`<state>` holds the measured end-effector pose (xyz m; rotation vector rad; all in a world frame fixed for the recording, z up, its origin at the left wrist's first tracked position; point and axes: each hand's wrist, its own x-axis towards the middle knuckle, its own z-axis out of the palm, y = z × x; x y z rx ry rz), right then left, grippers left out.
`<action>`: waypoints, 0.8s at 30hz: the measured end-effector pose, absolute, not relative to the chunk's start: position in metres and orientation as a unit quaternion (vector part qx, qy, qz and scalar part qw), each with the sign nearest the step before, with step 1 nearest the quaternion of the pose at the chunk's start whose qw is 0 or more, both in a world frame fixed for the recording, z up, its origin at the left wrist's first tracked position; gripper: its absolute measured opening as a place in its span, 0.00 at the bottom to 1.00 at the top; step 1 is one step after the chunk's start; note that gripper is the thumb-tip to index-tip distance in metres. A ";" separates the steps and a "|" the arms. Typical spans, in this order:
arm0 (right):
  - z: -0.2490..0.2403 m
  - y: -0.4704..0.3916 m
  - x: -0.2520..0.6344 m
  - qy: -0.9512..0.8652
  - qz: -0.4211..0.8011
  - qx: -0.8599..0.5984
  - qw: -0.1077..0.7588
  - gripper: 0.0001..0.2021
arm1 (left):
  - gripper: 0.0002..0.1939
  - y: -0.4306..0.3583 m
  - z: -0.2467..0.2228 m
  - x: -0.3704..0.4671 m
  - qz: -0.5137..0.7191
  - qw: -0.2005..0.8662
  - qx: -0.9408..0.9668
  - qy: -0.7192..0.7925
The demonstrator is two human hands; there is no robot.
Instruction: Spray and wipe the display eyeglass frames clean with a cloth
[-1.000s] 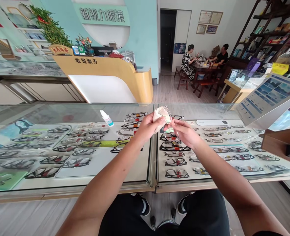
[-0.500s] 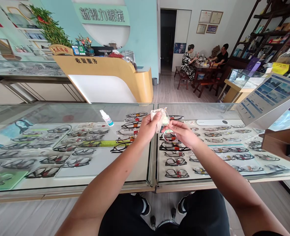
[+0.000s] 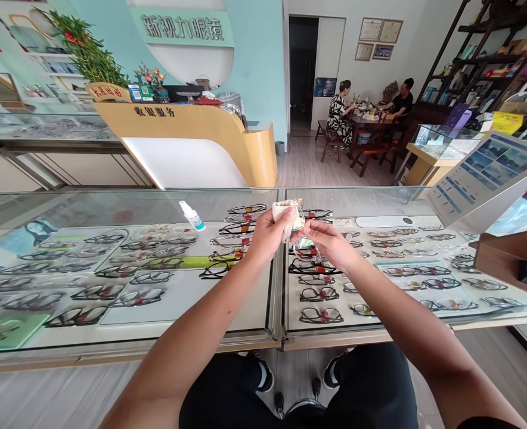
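A cream, soft-looking cloth [image 3: 282, 207] is gripped by the left hand [image 3: 264, 235], with the thumb pressed flat over the folds and the fingers closed behind. By the fingertips of the right hand [image 3: 332, 245], a pair of thin-rimmed, clear-lensed eyeglasses [image 3: 307, 248] is pinched near the middle of the frame; the exact point of contact is covered by the fingers. The eyeglasses are held between the two hands, above the glass-topped display case [image 3: 245, 310]. The upper lens is set against the cloth at the left thumb, while the lower lens is left exposed below the right fingertips. The long axis is steeply tilted, run from the upper lens down and slightly rightward to the lower one. A pale, wiry outline is shown by the rim, and a greenish tint is seen on the lower lens; how the temples are folded cannot be told. Farther left, a small white plastic spray bottle with a teal label [image 3: 192, 215] is stood on the glass. Below the hands, rows of dark-framed spectacles [image 3: 319, 294] are displayed.
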<state>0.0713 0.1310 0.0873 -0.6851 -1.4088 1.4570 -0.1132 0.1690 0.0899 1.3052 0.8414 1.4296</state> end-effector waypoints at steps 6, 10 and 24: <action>0.090 0.130 0.071 -0.553 0.609 -0.281 0.495 0.25 | 0.30 0.168 0.094 -0.115 0.566 0.521 0.545 0.331; 0.091 0.132 0.073 -0.540 0.615 -0.277 0.503 0.25 | 0.32 0.168 0.098 -0.118 0.540 0.545 0.559 0.315; 0.093 0.132 0.073 -0.559 0.598 -0.276 0.504 0.24 | 0.32 0.162 0.106 -0.117 0.515 0.566 0.574 0.292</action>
